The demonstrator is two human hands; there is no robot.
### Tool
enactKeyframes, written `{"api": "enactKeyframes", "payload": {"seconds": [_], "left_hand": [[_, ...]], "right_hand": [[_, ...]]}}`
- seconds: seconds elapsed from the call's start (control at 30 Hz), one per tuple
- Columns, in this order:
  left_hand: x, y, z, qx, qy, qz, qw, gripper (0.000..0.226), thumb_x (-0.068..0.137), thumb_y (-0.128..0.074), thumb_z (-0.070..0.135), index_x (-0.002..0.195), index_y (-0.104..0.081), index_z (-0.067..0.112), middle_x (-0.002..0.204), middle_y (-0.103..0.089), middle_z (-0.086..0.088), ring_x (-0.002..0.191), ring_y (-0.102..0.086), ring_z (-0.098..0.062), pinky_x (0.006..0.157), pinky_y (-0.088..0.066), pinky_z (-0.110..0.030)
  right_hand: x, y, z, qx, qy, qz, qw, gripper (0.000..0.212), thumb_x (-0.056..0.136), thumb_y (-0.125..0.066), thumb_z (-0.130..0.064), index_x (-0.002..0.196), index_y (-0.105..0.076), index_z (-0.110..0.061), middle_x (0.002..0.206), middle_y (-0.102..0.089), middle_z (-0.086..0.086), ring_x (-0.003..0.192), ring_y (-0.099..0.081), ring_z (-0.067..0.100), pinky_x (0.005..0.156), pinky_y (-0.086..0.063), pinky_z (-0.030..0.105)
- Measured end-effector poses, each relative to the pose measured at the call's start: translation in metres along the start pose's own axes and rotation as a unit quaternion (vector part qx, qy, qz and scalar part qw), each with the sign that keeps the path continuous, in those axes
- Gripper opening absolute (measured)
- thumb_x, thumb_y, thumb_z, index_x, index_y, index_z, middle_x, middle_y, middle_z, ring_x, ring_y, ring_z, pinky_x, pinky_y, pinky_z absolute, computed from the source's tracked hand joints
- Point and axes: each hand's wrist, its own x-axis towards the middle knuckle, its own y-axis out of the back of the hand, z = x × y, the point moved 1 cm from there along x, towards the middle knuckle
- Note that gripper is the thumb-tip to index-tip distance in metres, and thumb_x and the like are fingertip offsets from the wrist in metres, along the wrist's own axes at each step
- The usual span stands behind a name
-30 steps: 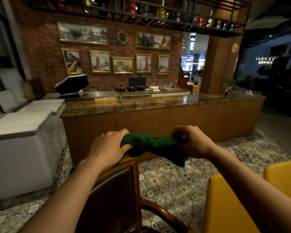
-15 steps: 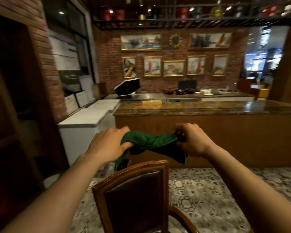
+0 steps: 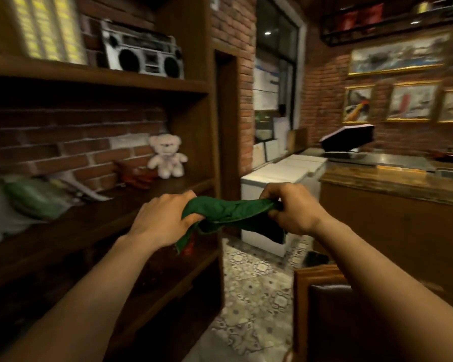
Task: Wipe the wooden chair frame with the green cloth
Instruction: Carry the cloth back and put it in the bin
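Note:
A green cloth [image 3: 232, 214] is stretched and bunched between my two hands at chest height. My left hand [image 3: 162, 220] grips its left end, with a corner hanging below. My right hand [image 3: 292, 209] is closed on its right end. The wooden chair frame [image 3: 302, 304] with a dark leather back stands at the lower right, below my right forearm, which hides much of it. The cloth is held in the air, apart from the chair.
A dark wooden shelf unit [image 3: 141, 197] fills the left, holding a teddy bear [image 3: 166, 159], a boombox [image 3: 141, 52] and bags. A white chest freezer [image 3: 275, 184] and a wooden bar counter [image 3: 392, 218] stand ahead. Patterned floor tiles [image 3: 256, 291] run between shelf and chair.
My view has swung left: the counter and chair slid to the right and the shelf unit came into view. Both hands keep holding the cloth the same way.

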Motion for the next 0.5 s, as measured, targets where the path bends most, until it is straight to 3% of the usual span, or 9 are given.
{"api": "enactKeyframes", "payload": {"seconds": [0.13,0.27,0.5], "left_hand": [[-0.072,0.047,-0.104,0.031,0.083,0.022,0.996,0.022,0.093,-0.055,0.055,0.107,-0.051,0.039,0.093,-0.068,0.006,0.090,-0.067,-0.026,0.070,-0.054,-0.044],[-0.156,0.092,-0.199,0.069,0.143,0.073,0.985,0.029,0.092,-0.056,0.056,0.114,-0.054,0.037,0.099,-0.071,0.002,0.093,-0.066,-0.029,0.066,-0.046,-0.038],[-0.297,0.151,-0.328,0.105,0.271,0.070,0.954,0.029,0.092,-0.056,0.053,0.113,-0.053,0.033,0.103,-0.070,-0.004,0.094,-0.065,-0.033,0.075,-0.054,-0.048]], "right_hand": [[0.041,-0.058,-0.111,0.021,0.081,-0.032,0.996,0.023,0.073,-0.068,-0.013,0.086,-0.062,-0.031,0.091,-0.072,0.001,0.092,-0.066,0.028,0.077,-0.055,0.043],[0.068,-0.114,-0.227,0.048,0.150,-0.062,0.985,0.024,0.073,-0.068,-0.015,0.085,-0.058,-0.033,0.090,-0.071,-0.001,0.094,-0.065,0.029,0.080,-0.055,0.046],[0.081,-0.211,-0.412,0.091,0.257,-0.113,0.956,0.023,0.080,-0.070,-0.014,0.086,-0.059,-0.032,0.090,-0.067,-0.002,0.096,-0.062,0.029,0.078,-0.054,0.046]]}}
